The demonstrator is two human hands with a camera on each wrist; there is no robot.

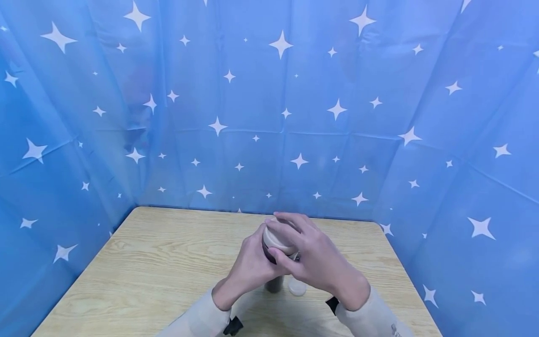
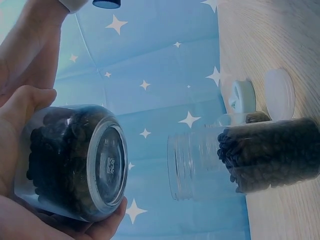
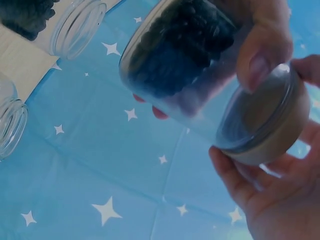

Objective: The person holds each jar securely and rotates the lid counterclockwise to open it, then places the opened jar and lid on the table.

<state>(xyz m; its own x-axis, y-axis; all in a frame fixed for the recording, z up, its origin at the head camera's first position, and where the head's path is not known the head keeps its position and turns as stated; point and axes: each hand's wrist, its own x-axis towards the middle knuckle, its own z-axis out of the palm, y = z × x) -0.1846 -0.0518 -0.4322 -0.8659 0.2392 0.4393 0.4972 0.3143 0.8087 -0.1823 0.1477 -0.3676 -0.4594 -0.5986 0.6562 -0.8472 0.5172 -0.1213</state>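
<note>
Above the table, my left hand (image 1: 248, 262) grips a clear jar (image 2: 70, 160) partly filled with dark beans or pellets. My right hand (image 1: 320, 255) holds the jar's cream-coloured lid (image 3: 287, 132), fingers and thumb spread around its edge. In the right wrist view the lid sits at the jar's mouth; whether it is tight cannot be told. An uncovered clear jar (image 2: 270, 155) stands on the table below, its lower part full of similar dark pieces. Another clear jar (image 3: 10, 125) shows only in part.
A whitish flat lid (image 2: 279, 95) and a pale ring-like lid (image 2: 243, 97) lie on the tabletop near the standing jars. The wood-grain table (image 1: 168, 262) is bordered by a blue curtain (image 1: 261, 93) with white stars at the back and sides.
</note>
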